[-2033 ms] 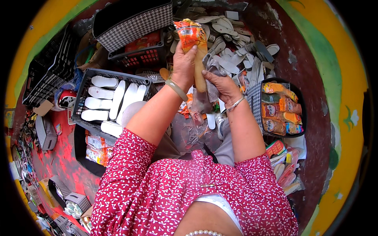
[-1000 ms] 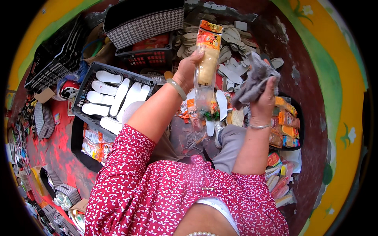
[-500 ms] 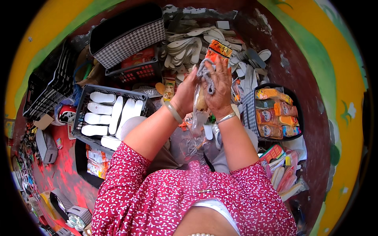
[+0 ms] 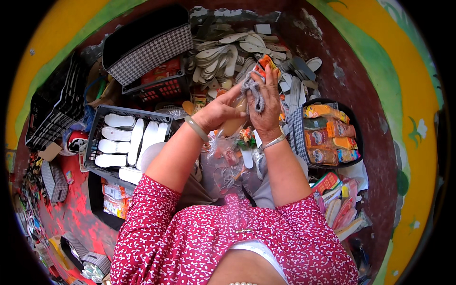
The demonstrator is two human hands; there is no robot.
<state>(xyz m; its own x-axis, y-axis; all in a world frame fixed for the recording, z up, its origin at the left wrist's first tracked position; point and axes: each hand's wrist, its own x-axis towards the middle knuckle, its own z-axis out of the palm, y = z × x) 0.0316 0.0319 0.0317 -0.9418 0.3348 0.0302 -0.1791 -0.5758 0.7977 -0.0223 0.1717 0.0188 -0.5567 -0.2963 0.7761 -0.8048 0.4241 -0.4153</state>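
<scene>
Left grip (image 4: 216, 112) holds 1 packet (image 4: 232, 126); right grip (image 4: 266, 105), grey cloth (image 4: 253, 90).

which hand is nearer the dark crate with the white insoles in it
Left. The left hand is to the right of the crate, apart from it; the right hand is farther right, beyond the left one.

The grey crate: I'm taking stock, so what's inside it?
White insoles show in the grey crate; whatever lies beneath them is covered and can't be seen.
</scene>
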